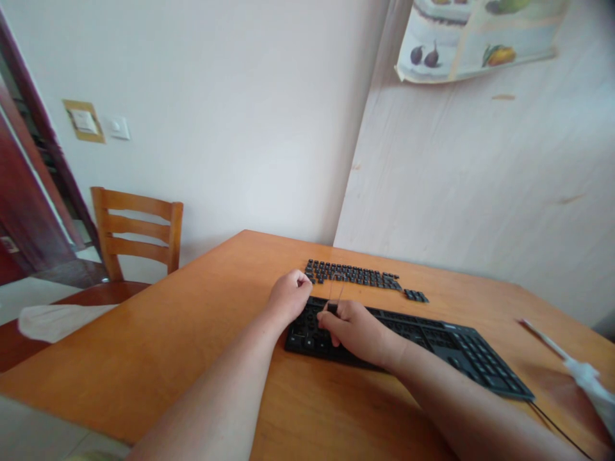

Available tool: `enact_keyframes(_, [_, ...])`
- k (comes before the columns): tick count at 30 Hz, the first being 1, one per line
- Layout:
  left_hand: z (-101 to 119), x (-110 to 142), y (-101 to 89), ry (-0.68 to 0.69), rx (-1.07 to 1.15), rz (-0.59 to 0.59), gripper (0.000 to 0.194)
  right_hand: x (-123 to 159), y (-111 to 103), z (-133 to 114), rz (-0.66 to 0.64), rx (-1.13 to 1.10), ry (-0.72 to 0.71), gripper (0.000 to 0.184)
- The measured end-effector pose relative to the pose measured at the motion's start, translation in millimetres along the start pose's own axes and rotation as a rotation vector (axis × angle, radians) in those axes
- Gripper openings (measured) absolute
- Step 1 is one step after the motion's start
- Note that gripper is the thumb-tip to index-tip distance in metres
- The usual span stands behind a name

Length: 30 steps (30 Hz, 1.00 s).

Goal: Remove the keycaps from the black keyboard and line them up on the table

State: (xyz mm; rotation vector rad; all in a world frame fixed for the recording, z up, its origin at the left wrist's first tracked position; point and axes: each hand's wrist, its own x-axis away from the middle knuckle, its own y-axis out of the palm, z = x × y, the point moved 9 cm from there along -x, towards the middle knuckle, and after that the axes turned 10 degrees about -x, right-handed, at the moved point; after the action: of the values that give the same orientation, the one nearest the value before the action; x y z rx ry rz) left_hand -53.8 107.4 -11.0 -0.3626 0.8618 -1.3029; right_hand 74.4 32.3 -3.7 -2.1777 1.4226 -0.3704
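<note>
A black keyboard (446, 349) lies on the wooden table, many of its keycaps off on the left and middle part. My right hand (358, 330) is over its left part, fingers closed around the dark handle of a wire keycap puller (332, 308). The puller's two thin wires point up and away from the hand. At the keyboard's far left corner, my left hand (291, 294) is closed with the fingertips curled in; whatever they may hold is hidden. Beyond both hands, loose black keycaps (355, 274) are laid out in rows.
A smaller cluster of keycaps (416, 295) sits right of the rows. On the table's right side lies a thin stick-like thing with white wrapping (583, 374). The keyboard's cable (560, 429) trails toward the near right. A wooden chair (139, 234) stands left of the table (206, 301).
</note>
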Motion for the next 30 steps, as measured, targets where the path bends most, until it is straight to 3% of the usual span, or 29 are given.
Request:
enact_keyframes(5, [1.6, 1.1, -0.4, 0.008, 0.009, -0.003, 0.014, -3.0, -1.1, 11.8, 0.016, -0.132, 0.061, 0.029])
enact_keyframes(15, [-0.3, 1.6, 1.0, 0.021, 0.029, 0.011, 0.012, -1.5, -9.0, 19.1, 0.188, -0.237, 0.134, 0.021])
enact_keyframes(21, [1.0, 2.6, 0.7, 0.037, -0.002, 0.016, 0.013, -3.6, -15.6, 35.7, 0.255, -0.467, 0.214, 0.025])
enact_keyframes(26, [14.5, 6.0, -3.1, 0.091, 0.101, 0.019, 0.012, -5.4, -25.9, 32.0, 0.364, -0.604, 0.090, 0.030])
enact_keyframes(30, [26.8, 10.8, 3.6, 0.078, 0.324, -0.114, 0.016, -5.8, -33.3, 25.2, 0.415, -0.666, -0.014, 0.032])
